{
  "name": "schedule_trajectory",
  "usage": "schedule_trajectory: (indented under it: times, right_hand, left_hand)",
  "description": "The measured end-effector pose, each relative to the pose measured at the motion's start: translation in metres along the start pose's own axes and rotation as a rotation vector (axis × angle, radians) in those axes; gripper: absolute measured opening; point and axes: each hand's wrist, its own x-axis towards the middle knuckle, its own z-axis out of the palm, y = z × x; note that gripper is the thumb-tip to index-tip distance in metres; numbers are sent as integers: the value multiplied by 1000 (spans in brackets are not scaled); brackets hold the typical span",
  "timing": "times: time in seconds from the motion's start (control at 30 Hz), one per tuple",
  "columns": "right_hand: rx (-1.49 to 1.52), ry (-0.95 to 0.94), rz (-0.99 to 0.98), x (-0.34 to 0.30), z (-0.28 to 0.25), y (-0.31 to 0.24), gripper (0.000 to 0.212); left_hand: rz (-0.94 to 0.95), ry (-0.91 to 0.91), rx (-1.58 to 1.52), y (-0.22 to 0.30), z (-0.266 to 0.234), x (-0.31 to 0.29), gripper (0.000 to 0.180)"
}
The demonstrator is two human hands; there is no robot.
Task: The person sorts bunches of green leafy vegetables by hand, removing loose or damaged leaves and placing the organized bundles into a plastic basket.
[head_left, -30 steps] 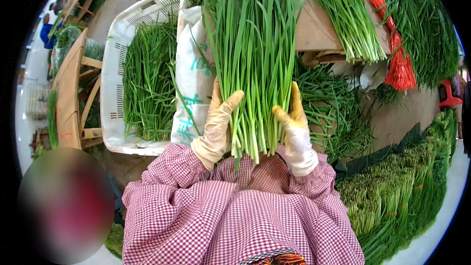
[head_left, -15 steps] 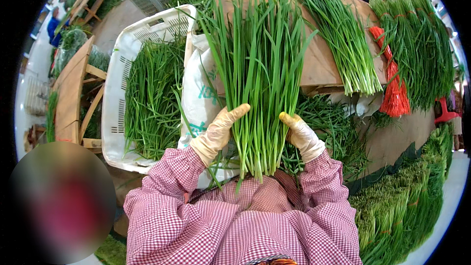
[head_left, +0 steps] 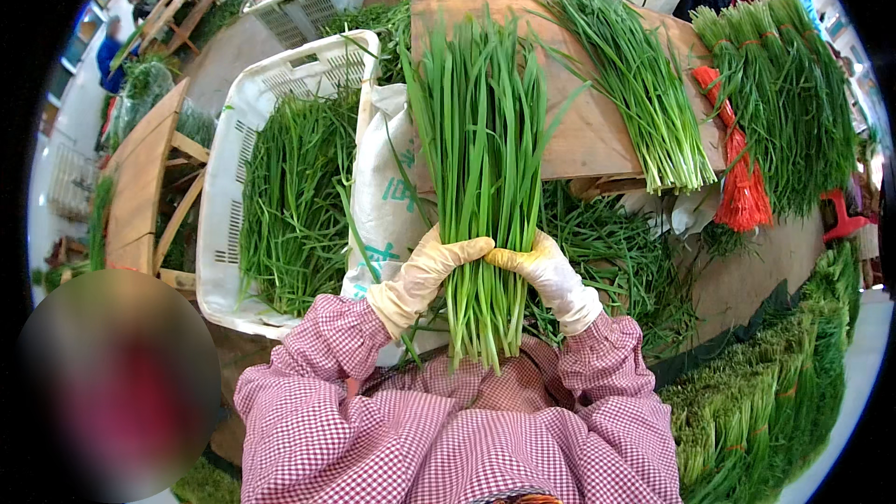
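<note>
A loose bunch of garlic chives (head_left: 485,159) lies upright in front of me, leaf tips pointing away and pale stem ends near my lap. My left hand (head_left: 418,278), in a cream glove, wraps its left side. From the right side my gloved right hand (head_left: 558,282) clasps the same bunch, and both thumbs meet across its front. The fingers behind the stems are hidden. The bunch's upper leaves rest over a wooden board (head_left: 583,135), where a second pile of chives (head_left: 644,98) lies to the right.
A white slatted crate (head_left: 220,215) on the left holds chives, beside a white sack (head_left: 396,140). Red plastic strands (head_left: 744,177) hang at the board's right edge, near tied bundles (head_left: 793,103). Loose leaves (head_left: 621,261) lie below the board; more bundles (head_left: 756,411) stand lower right. People sit farther off.
Both hands have come inward, so the thumbs now meet over the stems. The bunch is squeezed narrower and sits a little lower in view.
</note>
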Motion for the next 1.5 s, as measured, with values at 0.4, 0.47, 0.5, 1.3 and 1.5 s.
schedule_trajectory:
  times: [0.4, 0.47, 0.5, 1.3, 1.5]
  right_hand:
    - [-414, -45, -790, 25, 17, -163, 44]
    - [-385, -77, -837, 35, 12, -179, 39]
    - [-377, -78, -876, 39, 10, -178, 40]
    - [-677, -187, -481, 31, 9, -160, 56]
    - [-702, -330, -411, 12, 6, -129, 54]
  left_hand:
    - [763, -271, 526, 157, 67, 48, 57]
    - [864, -294, 574, 175, 73, 66, 56]
    - [876, -307, 555, 175, 70, 76, 57]
    - [587, -410, 261, 126, 61, 61, 83]
    - [644, -504, 109, 96, 70, 42, 88]
